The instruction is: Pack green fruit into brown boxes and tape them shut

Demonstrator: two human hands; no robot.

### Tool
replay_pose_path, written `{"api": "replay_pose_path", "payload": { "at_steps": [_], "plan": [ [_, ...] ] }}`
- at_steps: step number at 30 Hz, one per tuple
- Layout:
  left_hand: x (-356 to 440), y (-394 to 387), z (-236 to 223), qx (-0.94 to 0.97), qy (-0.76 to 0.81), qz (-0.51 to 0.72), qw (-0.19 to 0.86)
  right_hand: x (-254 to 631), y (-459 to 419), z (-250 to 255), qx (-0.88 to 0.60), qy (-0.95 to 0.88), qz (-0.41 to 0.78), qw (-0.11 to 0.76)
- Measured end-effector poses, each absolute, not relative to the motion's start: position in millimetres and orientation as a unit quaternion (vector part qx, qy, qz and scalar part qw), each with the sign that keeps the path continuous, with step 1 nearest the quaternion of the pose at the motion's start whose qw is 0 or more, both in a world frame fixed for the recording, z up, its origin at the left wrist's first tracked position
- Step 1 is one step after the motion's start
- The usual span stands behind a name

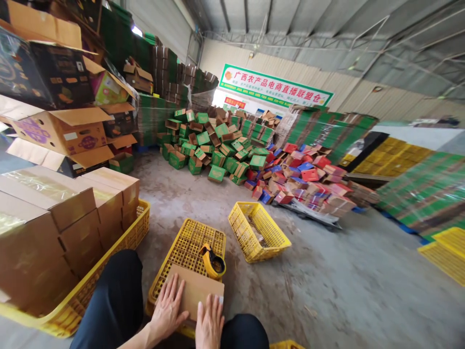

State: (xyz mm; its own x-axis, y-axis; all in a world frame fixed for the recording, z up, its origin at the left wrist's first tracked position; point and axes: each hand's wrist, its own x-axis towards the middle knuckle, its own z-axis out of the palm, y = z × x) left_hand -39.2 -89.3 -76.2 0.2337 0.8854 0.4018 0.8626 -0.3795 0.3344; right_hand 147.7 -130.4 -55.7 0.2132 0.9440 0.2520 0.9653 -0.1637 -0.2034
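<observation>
A small brown cardboard box (194, 289) lies on an upturned yellow plastic crate (183, 241) between my knees. Flat on the left part of its top rests my left hand (170, 306), fingers stretched out. My right hand (209, 321) lies on the box's near right part, its fingers also extended. Neither hand is gripping anything. Just beyond the box, a yellow and black tape dispenser (212, 261) sits on the crate's grid, close to its right edge.
At my left, a yellow crate (143, 228) holds stacked cardboard boxes (78, 203). Another yellow crate (259, 235) stands ahead on the concrete floor. Farther off are heaps of green boxes (218, 157) and red-blue boxes (301, 177). Printed cartons (69, 131) are piled at the far left.
</observation>
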Motion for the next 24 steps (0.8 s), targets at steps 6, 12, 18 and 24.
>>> {"api": "replay_pose_path", "payload": {
  "at_steps": [6, 12, 18, 24],
  "plan": [
    [-37, -100, -69, 0.852, 0.458, 0.252, 0.024, 100, -130, -53, -0.743, -0.645, 0.020, 0.175],
    [-76, -97, -55, 0.850, 0.469, 0.220, 0.097, 111, -138, -54, -0.745, -0.647, -0.042, 0.153],
    [-103, -99, -62, 0.807, 0.520, 0.261, 0.098, 161, -143, -67, -0.796, -0.585, -0.042, 0.148],
    [-97, -103, -80, 0.776, 0.543, 0.305, 0.099, 180, -141, -67, -0.796, -0.582, -0.024, 0.166]
  ]
}}
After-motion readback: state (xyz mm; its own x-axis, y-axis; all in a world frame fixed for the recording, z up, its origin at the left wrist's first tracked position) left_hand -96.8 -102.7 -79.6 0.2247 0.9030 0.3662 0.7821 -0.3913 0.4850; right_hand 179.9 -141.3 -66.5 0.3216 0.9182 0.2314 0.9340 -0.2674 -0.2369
